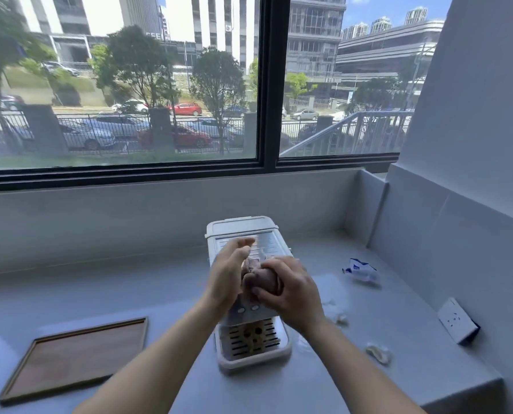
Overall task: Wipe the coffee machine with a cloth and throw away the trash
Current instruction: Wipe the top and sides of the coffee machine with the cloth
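right hand (288, 289) curls round a bunched purplish cloth (256, 274) and grips it. left hand (228, 273) is spread, fingers straight, palm against the cloth's left side. both sit right above the white coffee machine (243, 228), over its sloped top panel. the view is blurred there, so the cloth probably touches the panel but i can't tell for sure.

the machine stands mid-counter (129, 288) with its long axis running away from the person toward the window and its drip tray (283, 351) at the near end. so the wipe likely runs along that line, either down toward the tray or back toward the lid.

the trash is all to the right of the machine: a blue and white wrapper (360, 268) well apart from it, and crumpled tissue bits (379, 352) nearer the front edge. the right hand is the closer one for it, but it is busy with the cloth. a wooden tray (79, 357) lies to the left.
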`<move>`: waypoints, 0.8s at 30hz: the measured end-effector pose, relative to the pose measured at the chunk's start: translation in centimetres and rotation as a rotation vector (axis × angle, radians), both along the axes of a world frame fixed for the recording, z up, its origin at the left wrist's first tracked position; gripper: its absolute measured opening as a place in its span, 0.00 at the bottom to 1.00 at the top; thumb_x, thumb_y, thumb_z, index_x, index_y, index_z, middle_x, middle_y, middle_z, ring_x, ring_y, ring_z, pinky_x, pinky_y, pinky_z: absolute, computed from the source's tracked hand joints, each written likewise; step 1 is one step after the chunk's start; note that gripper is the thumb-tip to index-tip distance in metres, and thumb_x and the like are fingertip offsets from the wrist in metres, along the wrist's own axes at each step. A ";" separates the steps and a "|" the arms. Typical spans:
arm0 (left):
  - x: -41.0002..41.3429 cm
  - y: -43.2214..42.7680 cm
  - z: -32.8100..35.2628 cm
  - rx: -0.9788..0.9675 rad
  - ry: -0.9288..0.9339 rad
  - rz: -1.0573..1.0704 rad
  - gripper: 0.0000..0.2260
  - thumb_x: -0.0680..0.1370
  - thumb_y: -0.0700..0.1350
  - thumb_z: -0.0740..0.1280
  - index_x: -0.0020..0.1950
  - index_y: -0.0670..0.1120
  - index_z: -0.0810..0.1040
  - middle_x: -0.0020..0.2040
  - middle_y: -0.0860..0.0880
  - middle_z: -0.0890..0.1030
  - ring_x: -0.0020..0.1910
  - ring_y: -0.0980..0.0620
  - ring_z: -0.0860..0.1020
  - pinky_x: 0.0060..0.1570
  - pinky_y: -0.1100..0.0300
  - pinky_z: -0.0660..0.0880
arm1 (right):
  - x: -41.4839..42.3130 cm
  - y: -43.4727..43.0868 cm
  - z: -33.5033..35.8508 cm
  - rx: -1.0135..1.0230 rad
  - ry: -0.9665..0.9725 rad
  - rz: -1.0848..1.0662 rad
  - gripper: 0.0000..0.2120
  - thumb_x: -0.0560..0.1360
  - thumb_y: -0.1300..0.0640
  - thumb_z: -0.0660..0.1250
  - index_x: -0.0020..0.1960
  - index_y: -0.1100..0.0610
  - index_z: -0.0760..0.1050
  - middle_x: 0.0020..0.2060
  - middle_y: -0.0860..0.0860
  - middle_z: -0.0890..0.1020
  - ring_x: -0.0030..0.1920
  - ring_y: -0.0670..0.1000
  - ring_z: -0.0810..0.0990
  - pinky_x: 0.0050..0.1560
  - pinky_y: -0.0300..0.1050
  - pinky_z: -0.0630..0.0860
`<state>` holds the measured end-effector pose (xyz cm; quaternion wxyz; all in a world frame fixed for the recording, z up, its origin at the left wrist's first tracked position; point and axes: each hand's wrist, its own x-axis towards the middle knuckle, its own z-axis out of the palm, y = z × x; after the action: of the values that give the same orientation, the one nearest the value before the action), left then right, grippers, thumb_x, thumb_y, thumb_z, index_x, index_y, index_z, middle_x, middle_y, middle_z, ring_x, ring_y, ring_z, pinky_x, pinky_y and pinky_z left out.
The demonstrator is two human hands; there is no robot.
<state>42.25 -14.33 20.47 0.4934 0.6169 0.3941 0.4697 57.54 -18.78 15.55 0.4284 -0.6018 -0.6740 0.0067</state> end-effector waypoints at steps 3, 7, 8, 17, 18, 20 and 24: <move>-2.0 2.0 -2.3 0.434 0.724 0.054 0.14 0.81 0.50 0.60 0.64 0.50 0.77 0.64 0.52 0.77 0.66 0.51 0.72 0.65 0.58 0.67 | 1.2 2.0 1.5 -0.091 0.112 -0.075 0.16 0.64 0.48 0.74 0.51 0.47 0.79 0.46 0.45 0.80 0.50 0.50 0.77 0.49 0.46 0.75; -1.7 1.5 -4.6 0.517 1.039 0.053 0.19 0.83 0.58 0.53 0.70 0.52 0.68 0.73 0.51 0.66 0.77 0.48 0.59 0.77 0.49 0.52 | 3.4 4.8 2.9 -0.212 0.293 -0.254 0.15 0.66 0.55 0.73 0.52 0.50 0.80 0.46 0.49 0.82 0.47 0.52 0.78 0.44 0.41 0.70; -1.6 1.4 -4.7 0.537 1.022 0.084 0.18 0.83 0.58 0.53 0.70 0.53 0.68 0.73 0.51 0.67 0.77 0.48 0.59 0.77 0.49 0.51 | 3.7 5.0 2.8 -0.219 0.364 -0.271 0.15 0.66 0.57 0.73 0.52 0.50 0.79 0.45 0.49 0.82 0.47 0.52 0.78 0.44 0.41 0.70; -1.3 0.9 -5.1 0.638 0.977 0.205 0.14 0.82 0.53 0.56 0.64 0.50 0.73 0.65 0.50 0.74 0.72 0.46 0.66 0.74 0.47 0.58 | 2.7 0.5 -3.7 -0.014 0.946 -0.303 0.13 0.67 0.52 0.66 0.52 0.45 0.77 0.45 0.44 0.85 0.47 0.47 0.83 0.51 0.50 0.80; -1.2 0.8 -5.1 0.642 0.973 0.213 0.14 0.82 0.52 0.57 0.64 0.49 0.74 0.65 0.49 0.74 0.72 0.46 0.67 0.74 0.47 0.59 | 2.8 0.2 -4.3 -0.022 0.977 -0.298 0.12 0.67 0.52 0.66 0.51 0.45 0.77 0.44 0.45 0.85 0.47 0.47 0.84 0.50 0.50 0.80; -1.1 0.7 -5.2 0.647 0.958 0.223 0.14 0.82 0.51 0.57 0.64 0.49 0.75 0.64 0.49 0.75 0.71 0.45 0.68 0.74 0.46 0.59 | 3.1 -0.1 -5.0 -0.058 0.984 -0.286 0.11 0.68 0.52 0.65 0.50 0.44 0.77 0.43 0.44 0.85 0.45 0.46 0.84 0.48 0.47 0.80; -1.0 0.6 -5.3 0.670 0.967 0.237 0.15 0.82 0.50 0.57 0.63 0.47 0.75 0.63 0.47 0.77 0.70 0.44 0.70 0.72 0.45 0.62 | 2.9 -0.7 -6.4 -0.180 0.989 -0.316 0.08 0.69 0.51 0.63 0.48 0.48 0.75 0.43 0.53 0.84 0.42 0.54 0.81 0.43 0.51 0.78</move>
<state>41.21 -13.70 15.16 -0.0187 0.8345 0.4703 0.2863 60.40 -19.44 9.17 0.6376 -0.6556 -0.2893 0.2830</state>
